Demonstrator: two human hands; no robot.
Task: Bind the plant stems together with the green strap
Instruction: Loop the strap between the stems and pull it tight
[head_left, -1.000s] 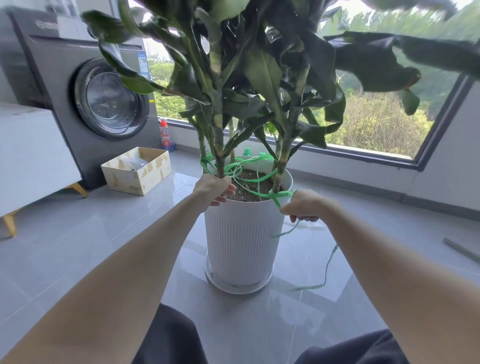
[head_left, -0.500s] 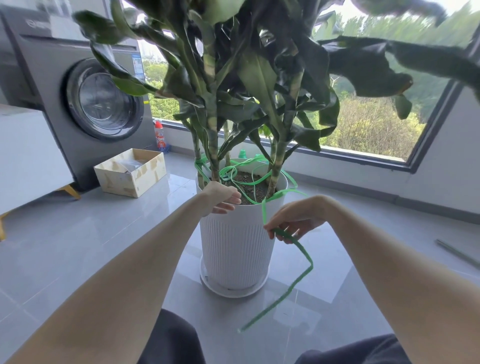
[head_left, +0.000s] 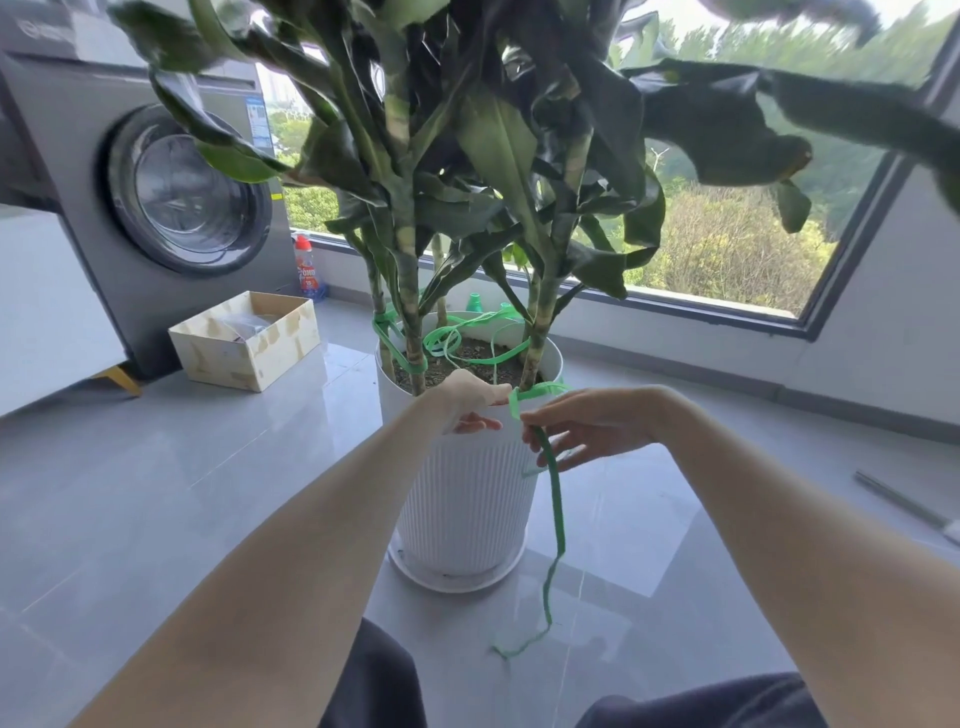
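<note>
Danger point right here! The green strap (head_left: 556, 499) is looped round the right-hand stem (head_left: 538, 340) low down, just above the soil (head_left: 470, 358), and nothing looks knotted on this side. If the right hand (head_left: 592, 427) loses its light thumb-and-fingertip pinch, I'd expect that loop to spring slack and slide down. Pull too hard toward six o'clock instead, and the thin stem could bend, or the white ribbed pot (head_left: 467, 509) could rock on its saucer (head_left: 457, 578). The loose coils over the soil could snag too.

Now the layout. The strap bends over the pot's near rim, dead between the hands. The left hand (head_left: 467, 404) is at its nine o'clock, fingers curled at the rim, forefinger tip touching the bend; whether it truly grips, I cannot tell. The right hand sits at three o'clock, its other fingers loosely spread. From the pinch the free tail hangs to six o'clock, down to the floor tiles (head_left: 208, 493). At the pot's ten o'clock, more strap wraps the left-hand stems (head_left: 413, 343).
</note>
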